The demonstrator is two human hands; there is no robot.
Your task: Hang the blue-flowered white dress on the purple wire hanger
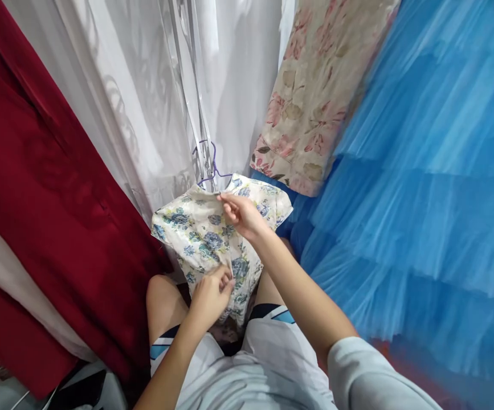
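A white short-sleeved garment [199, 219] with blue roses and green leaves hangs in front of me, between my knees. Its lower end is partly hidden, so I cannot tell whether it is a dress or a blouse. A purple hanger [215, 162] shows above its neckline, among pale straps [195, 97]. At the neckline, my right hand [243, 215] pinches the garment's edge near the middle. Lower down, my left hand [213, 291] is closed on the cloth along the middle line, its fingertips partly hidden.
Dark red cloth [58, 188] hangs on the left, beside white sheer fabric [135, 102] at the back. A beige cloth with pink flowers [302, 114] hangs at upper right. Layered blue tulle [417, 193] fills the right side. A grey object [112, 390] stands at lower left.
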